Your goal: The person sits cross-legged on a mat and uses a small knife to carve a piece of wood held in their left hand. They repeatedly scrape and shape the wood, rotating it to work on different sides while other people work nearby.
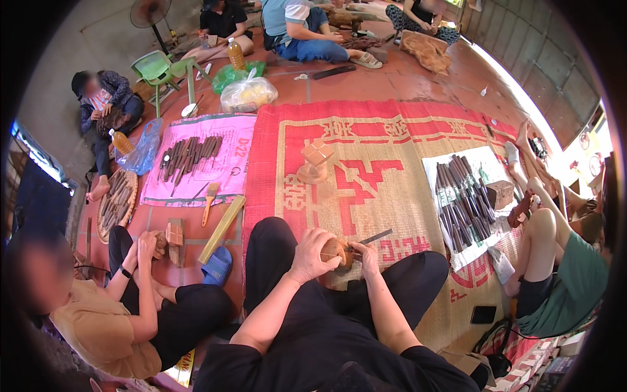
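Note:
I sit cross-legged on a red and straw-coloured woven mat [385, 176]. My left hand [311, 256] is wrapped round a rounded brown wood carving [336, 251] held above my lap. Close against the carving's right side, my right hand [367, 256] closes on a slim dark carving chisel [377, 236], whose shaft sticks out toward the upper right. Where the chisel meets the wood is too small to make out. Ahead on the mat stands a square-topped wooden block [317, 153] with a rounded wooden piece [312, 173] beside its base.
Dark carving tools [189, 157] lie on a pink sheet [228, 176] to the left; more tools [464, 202] lie on a white sheet at right. A brush [209, 204], wooden bar [222, 228] and blue slipper [217, 266] are near my left. People sit on both sides and beyond.

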The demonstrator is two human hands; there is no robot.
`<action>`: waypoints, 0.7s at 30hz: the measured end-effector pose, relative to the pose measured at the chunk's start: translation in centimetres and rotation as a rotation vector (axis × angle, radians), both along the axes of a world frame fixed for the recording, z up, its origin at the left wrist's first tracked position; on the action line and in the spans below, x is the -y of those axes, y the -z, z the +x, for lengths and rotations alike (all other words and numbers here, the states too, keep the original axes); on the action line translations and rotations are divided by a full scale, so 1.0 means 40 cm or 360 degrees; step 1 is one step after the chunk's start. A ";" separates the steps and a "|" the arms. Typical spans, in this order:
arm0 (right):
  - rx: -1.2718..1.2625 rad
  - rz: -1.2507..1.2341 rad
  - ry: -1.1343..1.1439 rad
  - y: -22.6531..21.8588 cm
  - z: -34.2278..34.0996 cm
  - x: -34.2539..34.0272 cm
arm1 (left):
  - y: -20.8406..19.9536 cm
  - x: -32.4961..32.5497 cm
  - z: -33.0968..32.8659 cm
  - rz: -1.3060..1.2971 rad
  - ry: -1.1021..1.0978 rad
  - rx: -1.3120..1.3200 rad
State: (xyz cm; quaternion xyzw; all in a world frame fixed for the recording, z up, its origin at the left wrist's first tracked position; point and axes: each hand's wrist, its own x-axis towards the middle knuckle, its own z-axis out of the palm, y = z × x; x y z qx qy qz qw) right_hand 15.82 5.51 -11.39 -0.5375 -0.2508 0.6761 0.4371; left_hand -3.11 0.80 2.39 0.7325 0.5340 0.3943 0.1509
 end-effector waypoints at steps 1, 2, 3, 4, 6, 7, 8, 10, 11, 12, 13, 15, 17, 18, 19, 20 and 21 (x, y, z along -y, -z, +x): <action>-0.0021 0.0014 0.0070 0.014 0.009 -0.002 | 0.003 -0.002 0.004 0.0024 0.0020 0.0000; -0.0041 0.0028 0.0140 0.028 0.021 -0.004 | 0.004 0.000 0.004 0.0019 0.0008 0.0007; -0.0039 0.0010 0.0173 0.040 0.037 -0.006 | 0.003 0.003 0.002 0.0013 -0.0002 0.0014; -0.0041 -0.0006 0.0207 0.040 0.047 -0.010 | 0.002 0.004 -0.003 0.0008 -0.0013 0.0016; -0.0027 0.0025 0.0134 0.046 0.048 -0.016 | 0.005 0.000 -0.016 0.0010 -0.0032 0.0017; -0.0012 0.0068 0.0023 0.036 0.029 -0.017 | 0.007 0.002 -0.022 0.0005 -0.0046 0.0015; 0.0006 0.0111 -0.0089 0.013 0.007 -0.015 | 0.007 0.002 -0.022 0.0005 -0.0052 0.0024; -0.0007 0.0062 -0.0035 -0.008 -0.012 -0.001 | 0.005 0.000 -0.024 0.0009 -0.0066 0.0043; -0.0035 0.0049 -0.0026 -0.003 -0.004 -0.002 | 0.005 0.000 -0.024 0.0016 -0.0067 0.0049; -0.0063 0.0035 -0.0018 0.005 0.007 -0.003 | 0.006 0.000 -0.025 0.0022 -0.0068 0.0056; -0.0048 0.0009 0.0100 0.017 0.019 -0.007 | 0.006 0.000 -0.024 0.0025 -0.0066 0.0063; -0.0038 0.0010 0.0120 0.042 0.038 -0.012 | 0.001 0.002 -0.026 0.0063 -0.0081 0.0066; -0.0056 0.0085 0.0045 0.019 0.022 -0.012 | 0.003 0.005 -0.034 0.0061 -0.0103 0.0060; -0.0047 0.0096 -0.0024 -0.001 0.006 -0.008 | 0.006 0.003 -0.037 0.0042 -0.0110 0.0056; -0.0037 0.0109 -0.0088 -0.019 -0.008 -0.005 | 0.007 0.001 -0.037 0.0025 -0.0114 0.0051; -0.0028 0.0122 -0.0153 -0.026 -0.014 -0.003 | 0.008 0.000 -0.033 0.0041 -0.0099 0.0057; -0.0009 0.0092 -0.0166 0.003 -0.014 -0.003 | 0.009 -0.001 -0.027 0.0057 -0.0085 0.0064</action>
